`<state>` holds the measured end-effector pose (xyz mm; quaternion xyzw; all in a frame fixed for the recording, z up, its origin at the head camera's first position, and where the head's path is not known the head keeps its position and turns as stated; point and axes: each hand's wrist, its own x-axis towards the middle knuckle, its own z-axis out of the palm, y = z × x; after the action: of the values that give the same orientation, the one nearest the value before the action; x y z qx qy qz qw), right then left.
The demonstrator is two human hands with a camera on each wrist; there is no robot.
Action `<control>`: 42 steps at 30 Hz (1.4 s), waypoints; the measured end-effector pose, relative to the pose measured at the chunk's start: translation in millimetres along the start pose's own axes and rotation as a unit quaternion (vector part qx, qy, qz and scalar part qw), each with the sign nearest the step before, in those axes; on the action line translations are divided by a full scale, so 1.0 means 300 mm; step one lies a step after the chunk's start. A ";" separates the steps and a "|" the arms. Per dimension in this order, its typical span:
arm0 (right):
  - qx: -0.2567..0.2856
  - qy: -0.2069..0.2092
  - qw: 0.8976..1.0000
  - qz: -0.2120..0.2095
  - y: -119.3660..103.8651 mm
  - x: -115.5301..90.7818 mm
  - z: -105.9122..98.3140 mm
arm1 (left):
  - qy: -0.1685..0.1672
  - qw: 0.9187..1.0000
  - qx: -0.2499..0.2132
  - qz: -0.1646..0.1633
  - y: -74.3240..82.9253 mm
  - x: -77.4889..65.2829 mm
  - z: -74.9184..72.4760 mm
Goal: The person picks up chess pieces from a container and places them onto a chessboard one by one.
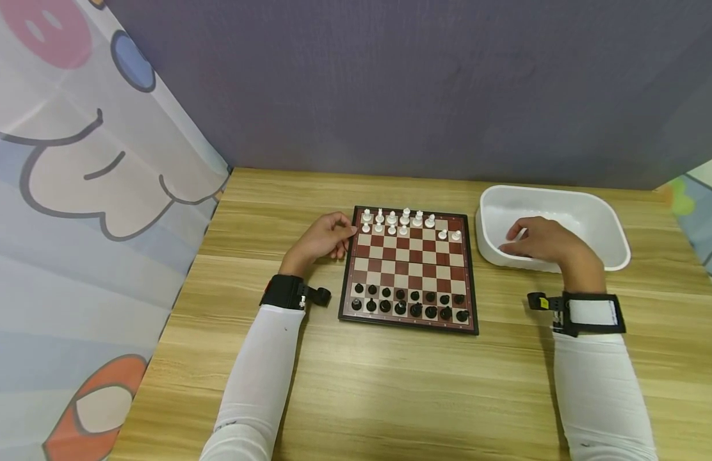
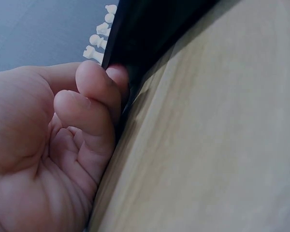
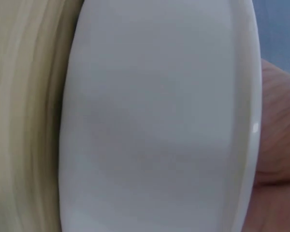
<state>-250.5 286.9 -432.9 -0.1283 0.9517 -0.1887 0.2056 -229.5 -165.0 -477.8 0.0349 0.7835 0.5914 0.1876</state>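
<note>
A chessboard [image 1: 410, 269] with dark red and cream squares lies on the table. White chess pieces [image 1: 392, 218] stand in two rows along its far side, with bare squares toward the right. Two full rows of black chess pieces [image 1: 415, 310] line the near side. My left hand [image 1: 328, 238] pinches the board's left edge near the far corner, its thumb on top and its other fingers curled at the side. Over the near wall of a white plastic tub [image 1: 615, 250], my right hand [image 1: 543, 240] reaches inside with bent fingers. I cannot tell whether it holds anything; the tub's wall hides the fingertips.
The wooden table [image 1: 390, 384] carries the board in the middle and the tub close to its right. A dark grey panel [image 1: 419, 89] rises along the table's back edge. A printed cloth [image 1: 102, 256] hangs along the left side.
</note>
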 end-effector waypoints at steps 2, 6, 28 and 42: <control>0.002 -0.001 1.000 -0.004 -0.008 0.007 0.005 | 0.000 1.000 0.001 -0.001 -0.002 0.001 0.000; 0.016 -0.002 1.000 -0.014 -0.022 0.016 0.012 | -0.001 1.000 0.003 -0.001 -0.005 0.002 -0.001; 0.040 0.021 0.999 -0.015 -0.024 0.039 0.034 | -0.005 1.000 0.006 0.002 -0.008 0.001 -0.006; 0.036 0.032 0.999 -0.021 -0.017 0.043 0.035 | -0.003 1.000 0.007 0.007 -0.014 0.005 -0.004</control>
<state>-256.3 275.0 -444.0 -0.1344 0.9475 -0.2313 0.1753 -230.5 -167.0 -481.8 0.0431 0.7866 0.5873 0.1859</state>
